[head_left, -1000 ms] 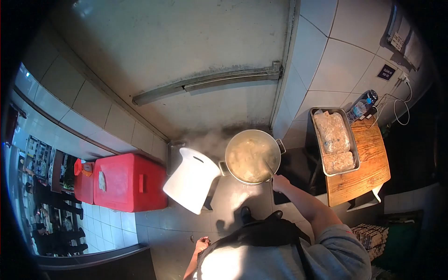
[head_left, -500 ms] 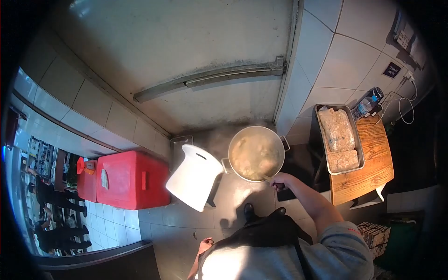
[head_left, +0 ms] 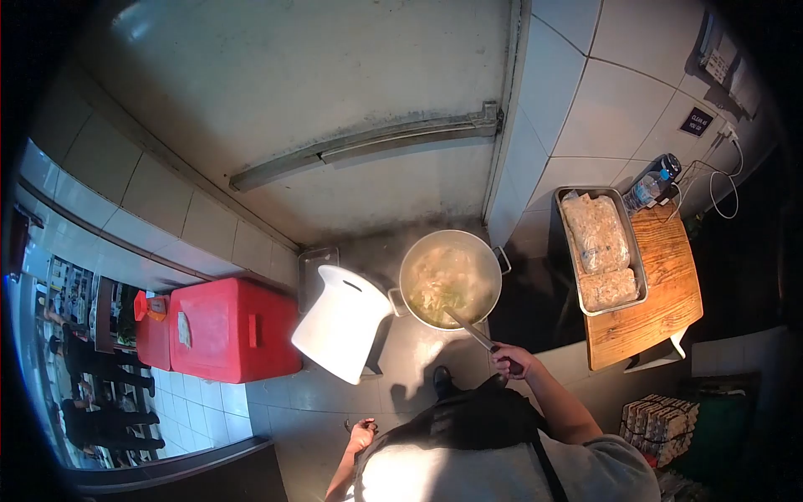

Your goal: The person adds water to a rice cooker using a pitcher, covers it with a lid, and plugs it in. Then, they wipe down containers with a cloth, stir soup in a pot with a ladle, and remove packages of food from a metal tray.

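Note:
My right hand (head_left: 510, 361) is wrapped around the dark grip of a long metal-shafted utensil (head_left: 470, 327). The utensil's lower end is sunk in the pot, so its head is hidden. The large two-handled metal pot (head_left: 499, 289) stands on the floor in front of me, holding steaming cloudy broth with pale pieces and some green (head_left: 443, 284). My left hand (head_left: 362, 435) hangs low at my side, loosely curled with a gap between thumb and fingers. Nothing shows in it. A white plastic stool (head_left: 341, 326) is just left of the pot.
A red cooler box (head_left: 230, 330) sits at the left by the tiled wall. On the right, a metal tray (head_left: 615, 310) with bagged food rests on a wooden table (head_left: 669, 276), near a water bottle (head_left: 646, 192). A closed door (head_left: 351, 84) lies ahead. People (head_left: 100, 368) stand far left.
My right hand has drawn back toward my body and lower, showing more of the utensil's shaft. The broth's surface has shifted, with green now visible. The view has moved slightly.

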The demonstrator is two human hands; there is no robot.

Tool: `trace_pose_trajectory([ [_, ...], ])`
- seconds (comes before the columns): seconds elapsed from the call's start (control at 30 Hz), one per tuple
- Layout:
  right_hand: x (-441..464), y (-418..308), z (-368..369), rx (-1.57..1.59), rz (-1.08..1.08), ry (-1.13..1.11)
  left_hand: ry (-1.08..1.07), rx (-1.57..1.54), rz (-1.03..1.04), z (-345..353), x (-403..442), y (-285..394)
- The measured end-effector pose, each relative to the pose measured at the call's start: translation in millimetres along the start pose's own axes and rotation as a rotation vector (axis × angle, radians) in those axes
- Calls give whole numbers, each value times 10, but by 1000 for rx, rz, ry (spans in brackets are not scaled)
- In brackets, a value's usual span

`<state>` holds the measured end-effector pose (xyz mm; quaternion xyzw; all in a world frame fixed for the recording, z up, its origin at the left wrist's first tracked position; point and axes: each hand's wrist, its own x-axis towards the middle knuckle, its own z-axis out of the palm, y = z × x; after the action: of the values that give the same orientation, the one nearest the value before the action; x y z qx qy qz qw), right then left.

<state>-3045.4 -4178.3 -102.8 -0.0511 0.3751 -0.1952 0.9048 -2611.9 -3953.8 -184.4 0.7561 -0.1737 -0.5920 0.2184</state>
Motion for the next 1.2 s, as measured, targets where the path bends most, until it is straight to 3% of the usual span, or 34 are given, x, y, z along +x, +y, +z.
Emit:
trace_pose_trajectory([
  [0.27,-160,228,-45,24,-109,36,-14,-46,81,61,109,314],
  [0.33,-160,242,-31,-15,-114,99,-145,-235,-13,-98,407,106],
  [0.47,-128,249,-14,-371,-205,208,-186,-319,-61,-152,593,-54],
  [0.53,-146,254,7,-561,-291,246,-170,-217,20,-99,407,59],
  [0.63,-310,109,297,-838,-277,382,-148,-169,55,-14,231,232],
  [0.8,-463,-273,656,-1015,-154,439,-119,-8,34,67,137,353],
  [0.93,-754,-506,1153,-1407,-137,577,-144,-124,49,74,317,151],
  [1.07,-554,-490,1005,-1817,-266,672,-99,-41,46,140,235,193],
  [1.2,-197,-385,1004,-2001,-238,768,-97,-58,53,101,306,61],
])
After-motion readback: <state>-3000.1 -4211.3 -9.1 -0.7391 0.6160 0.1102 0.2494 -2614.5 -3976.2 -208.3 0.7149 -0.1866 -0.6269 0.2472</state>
